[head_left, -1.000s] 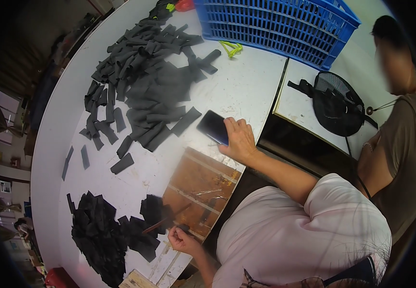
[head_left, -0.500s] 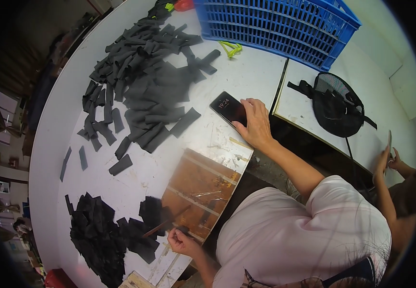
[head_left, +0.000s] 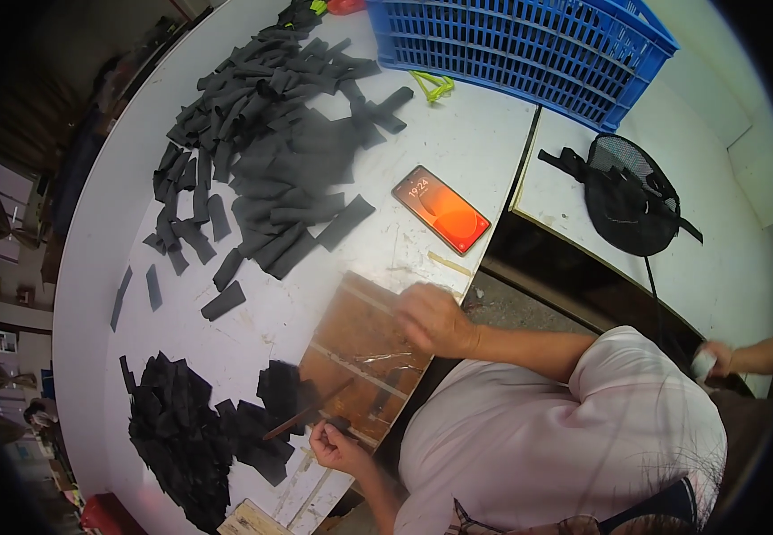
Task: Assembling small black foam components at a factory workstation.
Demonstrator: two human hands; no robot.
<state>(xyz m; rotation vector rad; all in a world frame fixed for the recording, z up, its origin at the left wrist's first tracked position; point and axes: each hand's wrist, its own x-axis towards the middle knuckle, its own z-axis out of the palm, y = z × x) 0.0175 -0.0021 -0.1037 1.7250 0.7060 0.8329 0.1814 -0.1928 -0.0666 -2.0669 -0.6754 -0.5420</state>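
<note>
My left hand [head_left: 337,448] is at the near edge of a brown board [head_left: 377,334], its fingers closed on a small black piece [head_left: 340,424]. Beside it a thin brown stick [head_left: 310,410] lies slanting across the board's edge. Over the board's far part is my right hand [head_left: 435,319], its fingers curled downward and smeared by motion; whether they hold anything is hidden. A phone [head_left: 442,210] with a lit orange screen lies face up beyond it, apart from the hand. Left of the board spreads a pile of black fabric pieces [head_left: 177,428].
A larger heap of dark grey strips [head_left: 284,169] covers the far table [head_left: 119,374]. Behind are a blue crate [head_left: 520,53] and yellow-green plastic pieces [head_left: 433,87]. On the table across the gap lies a black mesh cap [head_left: 632,196]. Another person's hand [head_left: 718,358] shows at right.
My right hand has left the phone and moved back over the board. The phone's screen has lit up orange. My left hand has stayed put. The other person's hand has lowered.
</note>
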